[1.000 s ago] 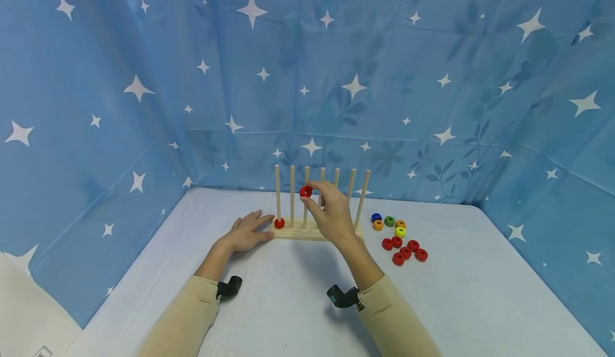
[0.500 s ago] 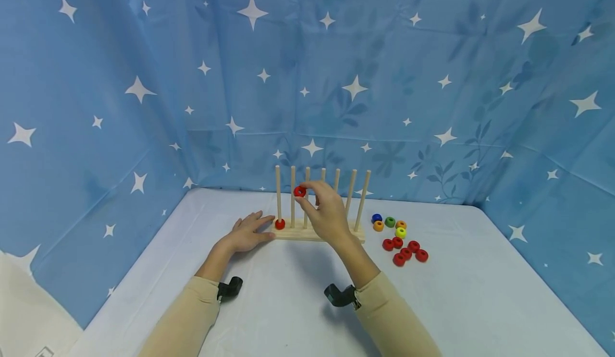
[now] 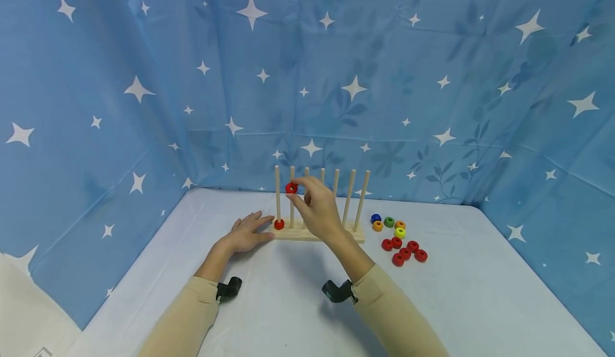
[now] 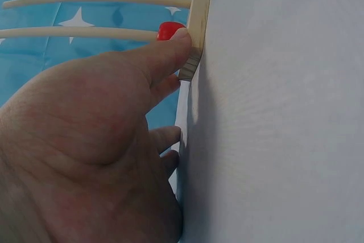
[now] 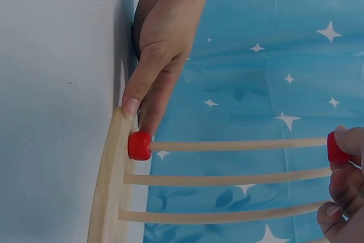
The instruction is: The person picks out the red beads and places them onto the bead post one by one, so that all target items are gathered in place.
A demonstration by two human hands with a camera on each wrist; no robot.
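R hand (image 3: 317, 210) has shifted toward L hand (image 3: 248, 232), pinching red bead (image 3: 291, 188); L hand, fingers outstretched, touches rack (image 3: 294, 234) end. Prob. mid-carry; next likely calls for aligning bead w/ L hand's nearest peg (image 3: 277, 191).

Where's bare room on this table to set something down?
The white table is bare right of the loose red beads and between the black wrist cameras. Crowded: around the peg rack, with the left hand and right hand there.
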